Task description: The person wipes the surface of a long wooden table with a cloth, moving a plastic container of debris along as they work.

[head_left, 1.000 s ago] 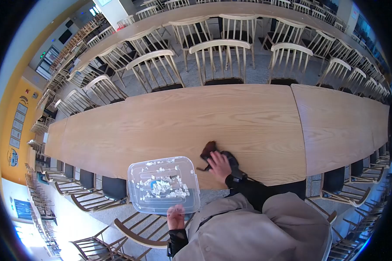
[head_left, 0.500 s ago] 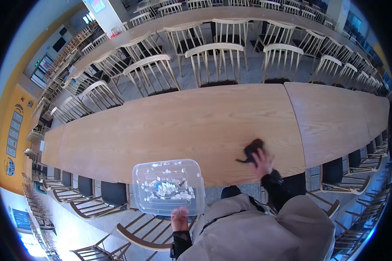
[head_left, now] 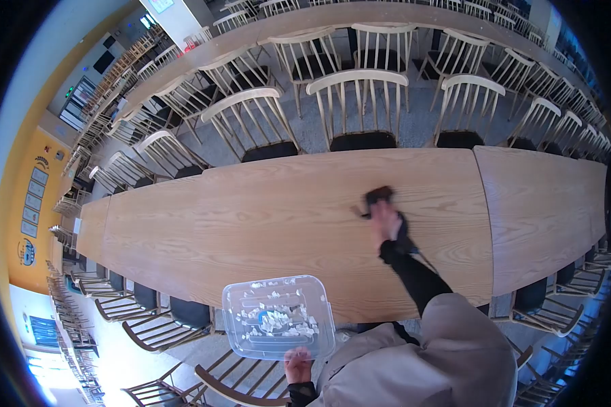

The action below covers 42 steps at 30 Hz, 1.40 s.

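A dark cloth (head_left: 379,195) lies on the wooden tabletop (head_left: 271,230), blurred by motion. My right hand (head_left: 385,224) presses on it from above with the arm stretched forward; the grip of the fingers is partly smeared. At the near table edge, a clear plastic container (head_left: 327,319) is held up by my left hand (head_left: 297,366), fingers closed on its near rim. White paper-like scraps (head_left: 278,323) are scattered over the container's base, with a small blue patch among them.
Wooden chairs with dark seats (head_left: 360,139) line the far side of the table. More chairs (head_left: 190,313) stand along the near side, one (head_left: 244,390) close to my left arm. A seam divides the tabletop on the right.
My right hand has moved the dark cloth farther across the table and slightly left. My left hand still holds the container near the table edge; the camera view has shifted.
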Each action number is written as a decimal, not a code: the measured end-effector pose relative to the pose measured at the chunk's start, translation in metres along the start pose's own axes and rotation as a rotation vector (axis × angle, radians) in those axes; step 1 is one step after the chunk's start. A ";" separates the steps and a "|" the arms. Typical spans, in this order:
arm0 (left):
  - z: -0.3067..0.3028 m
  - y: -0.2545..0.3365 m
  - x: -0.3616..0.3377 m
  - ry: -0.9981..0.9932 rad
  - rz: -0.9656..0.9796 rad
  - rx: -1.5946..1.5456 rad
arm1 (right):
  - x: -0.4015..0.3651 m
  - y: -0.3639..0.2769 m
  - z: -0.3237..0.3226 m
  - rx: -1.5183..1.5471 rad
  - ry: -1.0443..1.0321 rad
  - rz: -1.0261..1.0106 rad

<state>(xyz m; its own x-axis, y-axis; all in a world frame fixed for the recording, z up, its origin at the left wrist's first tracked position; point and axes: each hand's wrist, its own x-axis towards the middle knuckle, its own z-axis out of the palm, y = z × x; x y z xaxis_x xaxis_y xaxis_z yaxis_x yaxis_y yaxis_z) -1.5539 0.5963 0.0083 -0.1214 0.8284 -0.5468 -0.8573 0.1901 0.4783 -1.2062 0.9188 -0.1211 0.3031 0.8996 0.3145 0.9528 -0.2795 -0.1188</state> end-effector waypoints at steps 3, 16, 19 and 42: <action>0.018 -0.003 0.005 -0.004 0.018 0.015 | -0.020 -0.088 -0.061 0.249 -0.172 -0.391; 0.049 0.003 0.046 0.024 0.030 0.025 | -0.018 0.159 -0.082 -0.144 -0.078 0.195; 0.042 0.002 0.049 0.019 0.006 0.015 | 0.016 0.230 -0.059 -0.238 0.002 0.657; 0.001 -0.009 -0.018 0.304 0.113 -0.034 | 0.096 -0.147 -0.017 0.519 -0.165 -0.702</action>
<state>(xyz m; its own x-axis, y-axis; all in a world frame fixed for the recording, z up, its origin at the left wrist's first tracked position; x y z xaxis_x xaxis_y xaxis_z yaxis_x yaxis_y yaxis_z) -1.5438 0.5808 0.0147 -0.3559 0.6467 -0.6746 -0.8458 0.0841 0.5269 -1.3170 1.0403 -0.0578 -0.3921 0.8545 0.3407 0.7773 0.5058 -0.3742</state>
